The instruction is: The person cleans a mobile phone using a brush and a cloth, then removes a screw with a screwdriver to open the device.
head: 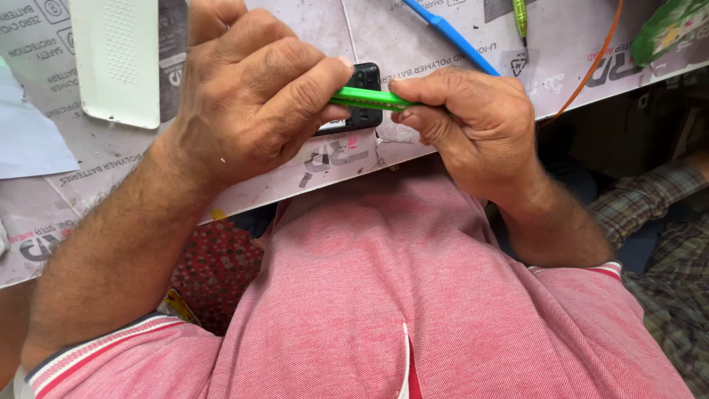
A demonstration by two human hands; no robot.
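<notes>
- Head cam looks straight down, so the view reads flipped: the person's pink polo fills the bottom and the worktable [88,159] edge runs across the middle.
- Left hand [255,96] is curled tight around a small black phone [365,81]. Most of the phone is buried under the fingers; only its camera corner pokes out at about 3 o'clock from the knuckles.
- Right hand [473,122] has thumb and fingers pressed together, pinching a thin green pry tool [369,98].
- The relation that matters: the tool lies almost flat, long axis running 9 to 3 o'clock, and its tip end goes in under the left thumb, right along the phone's edge. The phone is at roughly 9 o'clock from the right hand, nearly touching. Can't tell whether the tip is actually in the seam, since the thumb hides it.
- Both hands are on the job, left gripping, right steering. The phone sits just over the table's near edge.
- Other stuff on the table: a white rectangular cover [118,59] at 10 o'clock from the left hand, a blue tool [450,37] at 12 o'clock from the right hand, a green-tipped pen-like tool [520,18] beside it, an orange wire [594,63] and a green packet [676,29] at 1 to 2 o'clock.
- No open containers anywhere in view.
- A plaid sleeve [650,199] of someone else shows at 3 o'clock.
</notes>
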